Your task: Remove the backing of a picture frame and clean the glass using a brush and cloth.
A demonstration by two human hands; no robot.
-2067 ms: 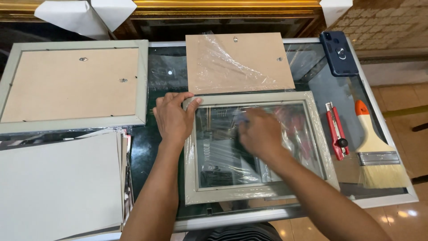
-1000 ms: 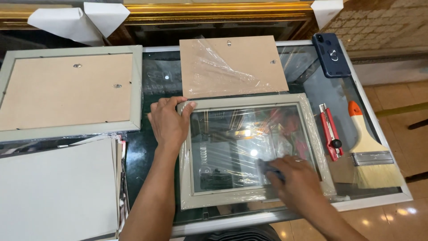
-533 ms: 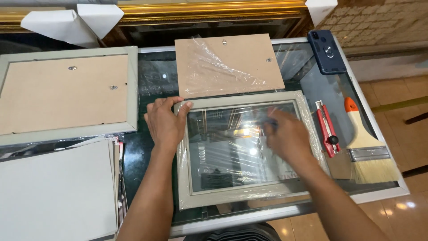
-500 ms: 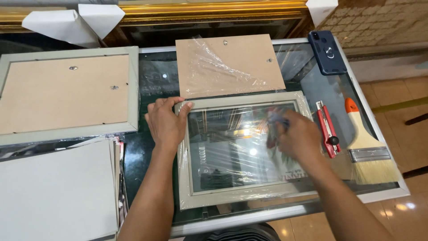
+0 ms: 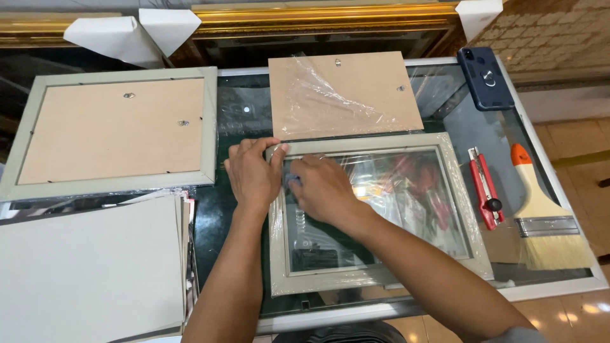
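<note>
At six o'clock a grey picture frame point(image 5: 375, 279) lies flat on the glass table point(image 5: 559, 289), its pane facing up. The right hand point(image 5: 324, 190) presses a small blue cloth point(image 5: 293, 182) under curled fingers at the pane's ten o'clock corner, while the left hand point(image 5: 253, 173) lies spread, palm down, over that corner. Beyond, at twelve o'clock, lies a brown backing board point(image 5: 343, 95) with loose plastic film.

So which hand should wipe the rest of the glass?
Probably the right hand: it already presses the small cloth on the frame's glass, while the left hand is busy steadying the grey frame at its corner.
</note>
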